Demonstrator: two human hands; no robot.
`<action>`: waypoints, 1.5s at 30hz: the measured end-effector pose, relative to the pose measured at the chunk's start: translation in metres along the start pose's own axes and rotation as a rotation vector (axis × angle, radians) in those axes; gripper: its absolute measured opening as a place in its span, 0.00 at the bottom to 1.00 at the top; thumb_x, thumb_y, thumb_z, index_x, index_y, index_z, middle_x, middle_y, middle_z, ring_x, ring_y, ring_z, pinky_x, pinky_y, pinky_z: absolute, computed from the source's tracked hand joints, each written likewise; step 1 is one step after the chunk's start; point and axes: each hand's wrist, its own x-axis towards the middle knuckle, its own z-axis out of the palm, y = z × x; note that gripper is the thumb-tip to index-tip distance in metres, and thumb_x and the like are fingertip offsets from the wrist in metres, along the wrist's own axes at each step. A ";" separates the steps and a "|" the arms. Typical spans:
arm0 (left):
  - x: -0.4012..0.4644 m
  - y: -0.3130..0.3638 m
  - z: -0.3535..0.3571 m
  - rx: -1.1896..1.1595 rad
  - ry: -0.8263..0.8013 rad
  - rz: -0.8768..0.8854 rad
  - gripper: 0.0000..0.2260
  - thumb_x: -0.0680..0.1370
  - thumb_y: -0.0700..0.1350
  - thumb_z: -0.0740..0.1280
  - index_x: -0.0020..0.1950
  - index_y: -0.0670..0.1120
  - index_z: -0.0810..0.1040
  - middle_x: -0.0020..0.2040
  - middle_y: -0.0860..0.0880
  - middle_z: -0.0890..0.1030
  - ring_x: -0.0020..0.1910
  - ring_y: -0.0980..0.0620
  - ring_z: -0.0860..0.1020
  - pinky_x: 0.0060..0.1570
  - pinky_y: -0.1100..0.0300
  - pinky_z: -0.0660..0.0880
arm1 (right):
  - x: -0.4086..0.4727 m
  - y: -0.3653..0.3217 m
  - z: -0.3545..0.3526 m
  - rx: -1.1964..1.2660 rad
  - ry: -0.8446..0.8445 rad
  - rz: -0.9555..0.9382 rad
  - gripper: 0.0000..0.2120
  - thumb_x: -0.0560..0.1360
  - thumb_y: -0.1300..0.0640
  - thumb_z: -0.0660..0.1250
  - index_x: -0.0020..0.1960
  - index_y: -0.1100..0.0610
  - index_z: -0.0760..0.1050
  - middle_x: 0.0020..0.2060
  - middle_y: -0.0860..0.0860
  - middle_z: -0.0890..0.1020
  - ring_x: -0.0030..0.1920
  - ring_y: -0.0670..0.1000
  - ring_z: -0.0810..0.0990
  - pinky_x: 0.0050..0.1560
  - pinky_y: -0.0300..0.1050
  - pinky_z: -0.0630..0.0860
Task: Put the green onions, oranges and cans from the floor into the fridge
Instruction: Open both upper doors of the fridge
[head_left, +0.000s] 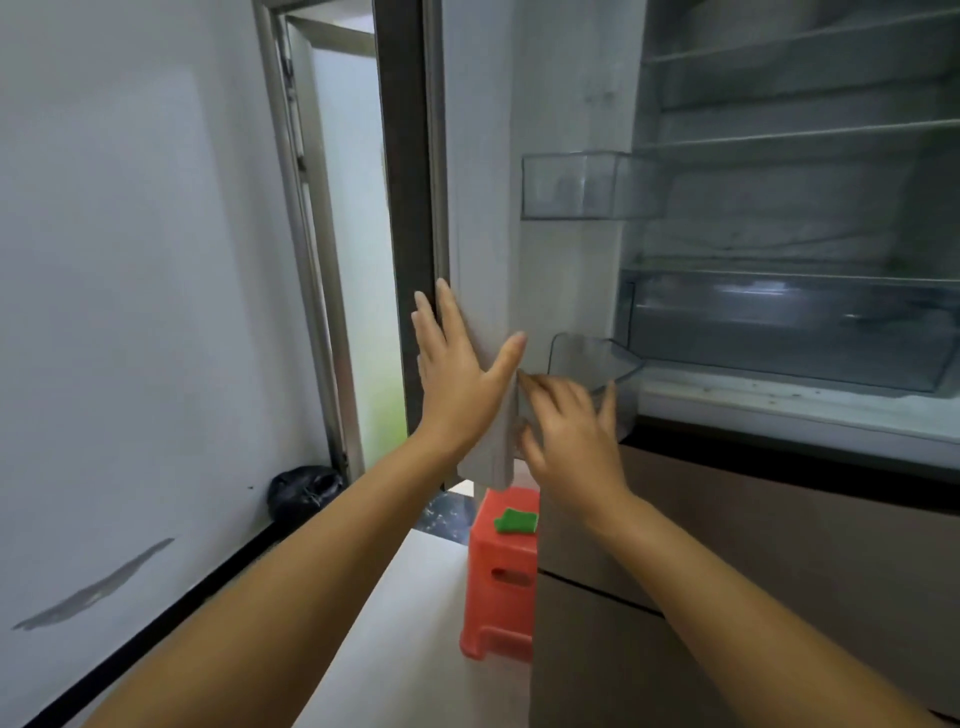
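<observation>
**Both hands on the open fridge door**

While the tall fridge (779, 260) with its pale interior stands open, its compartment fills the space to the right of and above the two hands, showing glass shelves and a clear plastic drawer (779, 327) low down, none of them holding any food that can be seen. The white inner face of the fridge door (483, 208) rises straight above the hands, and its dark outer edge runs just left of them. Two clear plastic door bins hang on it: the upper one (587, 184) well above the right hand, the lower curved one (592, 364) touching that hand's fingers. Below the hands, a red plastic stool (501, 587) stands on the floor beside the brown lower front of the fridge, with a small green object (514, 521) lying on its seat; what it is cannot be told. Lower left of the hands, a black bag (304, 491) sits by the wall at the foot of a doorway.

The left hand (457, 384) is spread flat, its grip open, palm pressed on the door's edge with the thumb on the inner face. The right hand (571, 441) curls loosely at the door's lower corner, fingers partly bent against the lower bin, clasping nothing. Green onions, oranges and cans are not in view.
</observation>
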 end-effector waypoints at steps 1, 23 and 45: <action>0.006 -0.005 -0.001 0.011 0.003 -0.021 0.43 0.75 0.61 0.61 0.77 0.50 0.35 0.77 0.47 0.34 0.77 0.46 0.38 0.75 0.42 0.45 | 0.002 0.001 0.005 -0.018 0.024 -0.010 0.23 0.74 0.53 0.58 0.68 0.57 0.71 0.59 0.53 0.78 0.63 0.54 0.75 0.69 0.68 0.58; 0.073 -0.083 -0.047 0.027 -0.093 -0.043 0.34 0.82 0.49 0.58 0.77 0.44 0.38 0.79 0.47 0.43 0.78 0.47 0.47 0.74 0.52 0.49 | 0.056 -0.040 0.044 -0.125 -0.300 -0.160 0.34 0.73 0.69 0.60 0.76 0.58 0.54 0.68 0.55 0.69 0.70 0.56 0.64 0.75 0.51 0.46; -0.050 0.008 0.105 0.504 -0.207 0.721 0.30 0.75 0.55 0.58 0.74 0.46 0.56 0.74 0.40 0.64 0.74 0.46 0.54 0.69 0.35 0.53 | -0.091 0.150 -0.079 -0.374 -0.107 0.307 0.28 0.79 0.47 0.60 0.76 0.55 0.58 0.75 0.58 0.60 0.75 0.59 0.59 0.72 0.62 0.53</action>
